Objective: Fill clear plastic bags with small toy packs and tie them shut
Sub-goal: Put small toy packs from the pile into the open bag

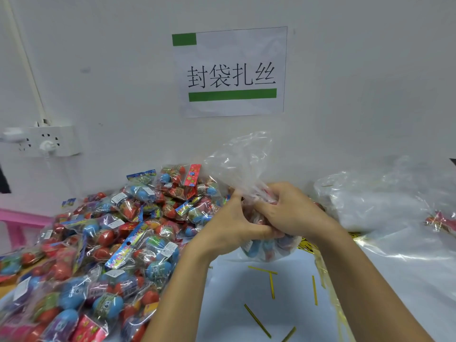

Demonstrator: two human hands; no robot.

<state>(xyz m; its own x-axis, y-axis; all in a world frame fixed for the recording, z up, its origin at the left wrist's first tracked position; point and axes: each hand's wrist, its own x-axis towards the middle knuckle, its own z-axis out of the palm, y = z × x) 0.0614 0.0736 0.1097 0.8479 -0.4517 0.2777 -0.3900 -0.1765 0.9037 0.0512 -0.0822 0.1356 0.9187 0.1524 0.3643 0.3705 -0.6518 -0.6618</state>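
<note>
Both hands meet at the centre of the view, above the counter [229, 324]. The left hand [229, 225] and the right hand [288, 213] have their fingers curled round the gathered neck of a clear plastic bag [241, 161]. The loose top of the bag stands up above the hands, crumpled and translucent. The filled lower part of the bag hangs below the hands and rests on or just above the counter; blue and red toy packs [261, 250] show through the plastic.

A large heap of toy packs [103, 243] covers the left side of the counter, each pack a small clear sachet holding coloured egg-shaped items. Several gold twist ties [271, 285] lie scattered on the bare counter below the hands. A stack of empty clear bags [385, 206] lies to the right, near the right forearm.

On the wall behind, a paper sign [232, 72] with green bars and printed characters is fixed. A white power strip [42, 141] is mounted at the left.
</note>
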